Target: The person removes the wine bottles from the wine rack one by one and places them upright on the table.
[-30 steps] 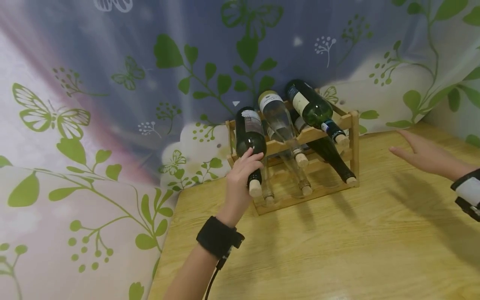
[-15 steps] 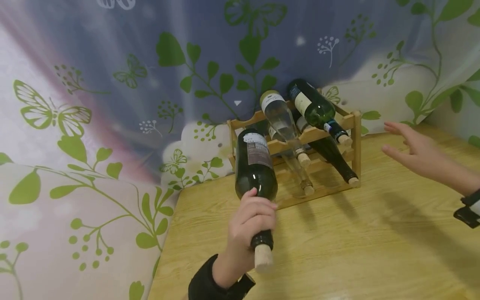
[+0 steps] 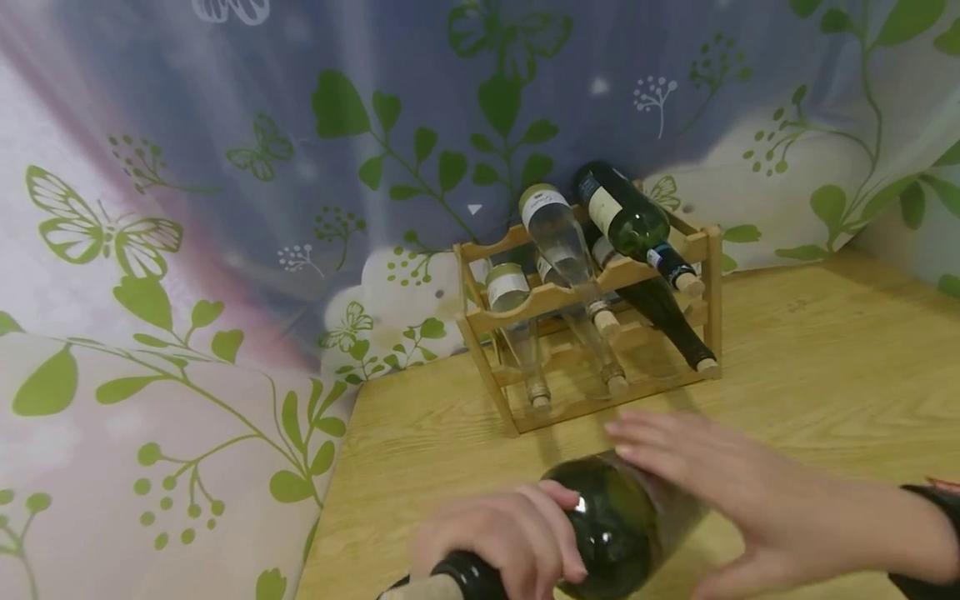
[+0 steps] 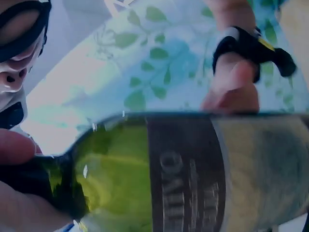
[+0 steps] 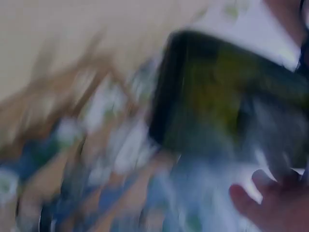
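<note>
My left hand [image 3: 506, 533] grips a dark green wine bottle [image 3: 611, 521] round its neck, near the front of the table. The bottle lies tilted, its cork end toward the lower left and its base toward the right. In the left wrist view the wine bottle [image 4: 116, 179] shows a dark and cream label. My right hand [image 3: 735, 492] reaches over the bottle's body with straight fingers, overlapping the label end in the head view. In the blurred right wrist view, fingers of the right hand [image 5: 275, 198] lie beside the bottle's base half [image 5: 207, 96].
A wooden wine rack [image 3: 487, 321] stands at the back against a leaf-patterned curtain [image 3: 262, 250]. It holds several corked bottles, among them a clear bottle [image 3: 558, 233] and a green bottle [image 3: 626, 212] on top. The wooden table [image 3: 420, 442] extends before it.
The left hand has drawn the bottle from the rack's top left slot toward the front and turned it sideways. The right hand has moved left and down to the bottle's body.
</note>
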Demonstrator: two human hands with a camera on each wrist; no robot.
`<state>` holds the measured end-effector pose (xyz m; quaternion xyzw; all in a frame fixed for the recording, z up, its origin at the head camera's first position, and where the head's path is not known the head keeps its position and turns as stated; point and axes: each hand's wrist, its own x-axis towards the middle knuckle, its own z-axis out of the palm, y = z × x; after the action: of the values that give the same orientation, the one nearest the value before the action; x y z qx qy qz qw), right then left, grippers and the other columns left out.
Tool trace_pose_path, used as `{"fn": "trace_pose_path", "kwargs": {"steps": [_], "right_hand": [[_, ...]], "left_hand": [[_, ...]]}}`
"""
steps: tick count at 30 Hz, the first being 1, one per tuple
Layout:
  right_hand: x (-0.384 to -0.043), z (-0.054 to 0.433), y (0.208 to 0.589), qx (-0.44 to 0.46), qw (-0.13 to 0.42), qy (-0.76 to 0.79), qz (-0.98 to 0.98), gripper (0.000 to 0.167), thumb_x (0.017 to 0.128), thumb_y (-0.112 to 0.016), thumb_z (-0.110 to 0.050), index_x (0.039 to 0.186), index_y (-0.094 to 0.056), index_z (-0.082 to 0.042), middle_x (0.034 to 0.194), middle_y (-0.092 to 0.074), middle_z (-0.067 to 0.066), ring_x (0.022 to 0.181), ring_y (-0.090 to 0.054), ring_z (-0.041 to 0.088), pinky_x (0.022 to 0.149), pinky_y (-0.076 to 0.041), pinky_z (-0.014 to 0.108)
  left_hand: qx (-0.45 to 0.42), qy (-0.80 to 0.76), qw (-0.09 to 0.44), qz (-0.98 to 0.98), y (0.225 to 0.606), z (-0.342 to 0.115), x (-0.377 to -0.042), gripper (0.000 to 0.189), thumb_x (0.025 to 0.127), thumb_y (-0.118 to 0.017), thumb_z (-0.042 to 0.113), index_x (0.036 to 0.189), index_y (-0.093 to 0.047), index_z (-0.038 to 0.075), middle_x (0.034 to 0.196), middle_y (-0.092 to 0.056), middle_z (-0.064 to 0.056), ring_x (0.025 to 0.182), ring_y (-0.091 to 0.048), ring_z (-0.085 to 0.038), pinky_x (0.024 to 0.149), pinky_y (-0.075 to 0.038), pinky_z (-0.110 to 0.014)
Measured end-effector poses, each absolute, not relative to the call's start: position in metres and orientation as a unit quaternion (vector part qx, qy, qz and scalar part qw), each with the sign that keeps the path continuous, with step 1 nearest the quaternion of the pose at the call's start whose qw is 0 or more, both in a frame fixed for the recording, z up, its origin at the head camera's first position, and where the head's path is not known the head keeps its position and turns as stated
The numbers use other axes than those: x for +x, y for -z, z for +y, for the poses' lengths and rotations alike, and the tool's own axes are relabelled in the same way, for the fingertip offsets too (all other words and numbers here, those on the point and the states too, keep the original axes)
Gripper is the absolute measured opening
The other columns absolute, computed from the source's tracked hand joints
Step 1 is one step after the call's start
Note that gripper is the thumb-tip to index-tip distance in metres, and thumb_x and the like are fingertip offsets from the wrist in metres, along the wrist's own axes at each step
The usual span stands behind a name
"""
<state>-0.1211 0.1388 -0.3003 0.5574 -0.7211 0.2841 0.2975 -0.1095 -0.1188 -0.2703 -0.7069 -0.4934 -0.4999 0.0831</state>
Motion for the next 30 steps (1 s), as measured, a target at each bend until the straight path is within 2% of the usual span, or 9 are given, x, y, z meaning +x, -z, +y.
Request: {"fn": "trace_pose_path", "kwargs": {"steps": [2, 5, 7, 9, 15, 19, 24, 28, 30], "right_hand": [[-0.113, 0.126, 0.310, 0.567, 0.285, -0.311, -0.707, 0.090, 0.067, -0.073, -0.044, 0.125, -0.036, 0.014, 0.130, -0.043, 0.017, 0.121, -0.040, 0.020, 0.105, -0.023, 0.020], [-0.108, 0.118, 0.324, 0.551, 0.267, -0.370, -0.698, 0.093, 0.062, -0.079, -0.038, 0.125, -0.034, 0.013, 0.124, -0.046, 0.009, 0.110, -0.048, 0.011, 0.093, -0.034, 0.012], [-0.108, 0.118, 0.331, 0.546, 0.259, -0.386, -0.697, 0.091, 0.062, -0.078, -0.037, 0.125, -0.034, 0.012, 0.123, -0.046, 0.007, 0.108, -0.049, 0.009, 0.091, -0.036, 0.011], [-0.109, 0.119, 0.336, 0.539, 0.255, -0.391, -0.701, 0.091, 0.062, -0.078, -0.036, 0.126, -0.034, 0.012, 0.123, -0.046, 0.006, 0.109, -0.048, 0.007, 0.090, -0.035, 0.010], [-0.108, 0.123, 0.339, 0.526, 0.220, -0.410, -0.712, 0.091, 0.061, -0.080, -0.029, 0.128, -0.032, 0.010, 0.125, -0.045, 0.006, 0.110, -0.048, 0.007, 0.089, -0.037, 0.011], [-0.106, 0.131, 0.337, 0.503, 0.180, -0.443, -0.719, 0.091, 0.059, -0.082, -0.016, 0.129, -0.030, 0.009, 0.124, -0.046, 0.004, 0.106, -0.051, 0.008, 0.082, -0.042, 0.014], [-0.109, 0.153, 0.333, 0.417, 0.232, -0.391, -0.787, 0.104, 0.049, -0.087, -0.019, 0.131, -0.028, 0.006, 0.127, -0.041, -0.009, 0.104, -0.047, -0.002, 0.079, -0.041, 0.012], [-0.121, 0.174, 0.325, 0.334, 0.306, -0.403, -0.795, 0.114, 0.033, -0.089, -0.008, 0.129, -0.030, 0.008, 0.124, -0.042, -0.014, 0.103, -0.044, -0.007, 0.083, -0.034, 0.006], [-0.129, 0.188, 0.319, 0.271, 0.321, -0.437, -0.796, 0.113, 0.031, -0.087, 0.000, 0.130, -0.031, 0.003, 0.118, -0.046, -0.017, 0.099, -0.046, -0.008, 0.081, -0.032, 0.004]], "left_hand": [[-0.720, 0.500, 0.013, -0.481, 0.271, -0.116, -0.113, 0.044, 0.095, -0.031, 0.034, 0.074, -0.044, -0.003, 0.075, -0.056, -0.017, 0.088, -0.058, -0.031, 0.092, -0.037, -0.050], [-0.719, 0.511, -0.056, -0.468, 0.280, -0.111, -0.121, 0.062, 0.094, -0.017, 0.048, 0.078, -0.044, -0.006, 0.078, -0.054, -0.019, 0.092, -0.055, -0.034, 0.096, -0.034, -0.050], [-0.714, 0.519, -0.068, -0.465, 0.286, -0.108, -0.126, 0.069, 0.092, -0.014, 0.054, 0.079, -0.044, -0.007, 0.076, -0.053, -0.019, 0.093, -0.055, -0.034, 0.096, -0.034, -0.050], [-0.698, 0.536, -0.069, -0.469, 0.290, -0.104, -0.127, 0.066, 0.092, -0.021, 0.053, 0.079, -0.043, -0.007, 0.075, -0.053, -0.018, 0.093, -0.056, -0.034, 0.096, -0.034, -0.050], [-0.642, 0.568, -0.057, -0.512, 0.288, -0.098, -0.119, 0.033, 0.088, -0.052, 0.023, 0.080, -0.043, -0.007, 0.074, -0.053, -0.018, 0.096, -0.058, -0.029, 0.094, -0.037, -0.049], [-0.596, 0.576, -0.057, -0.556, 0.269, -0.092, -0.108, 0.016, 0.082, -0.056, -0.002, 0.092, -0.045, -0.009, 0.088, -0.056, -0.021, 0.104, -0.054, -0.028, 0.095, -0.039, -0.045], [-0.501, 0.550, -0.057, -0.666, 0.251, -0.087, -0.105, 0.044, 0.083, -0.051, -0.004, 0.124, -0.038, 0.002, 0.126, -0.046, -0.015, 0.120, -0.043, -0.021, 0.100, -0.036, -0.037], [-0.435, 0.512, -0.054, -0.739, 0.257, -0.089, -0.120, 0.047, 0.086, -0.052, 0.004, 0.130, -0.035, 0.010, 0.134, -0.040, -0.007, 0.124, -0.038, -0.017, 0.101, -0.032, -0.036], [-0.409, 0.501, -0.059, -0.760, 0.263, -0.090, -0.129, 0.045, 0.086, -0.053, 0.006, 0.128, -0.038, 0.011, 0.135, -0.040, -0.004, 0.124, -0.039, -0.016, 0.101, -0.032, -0.036]]}}
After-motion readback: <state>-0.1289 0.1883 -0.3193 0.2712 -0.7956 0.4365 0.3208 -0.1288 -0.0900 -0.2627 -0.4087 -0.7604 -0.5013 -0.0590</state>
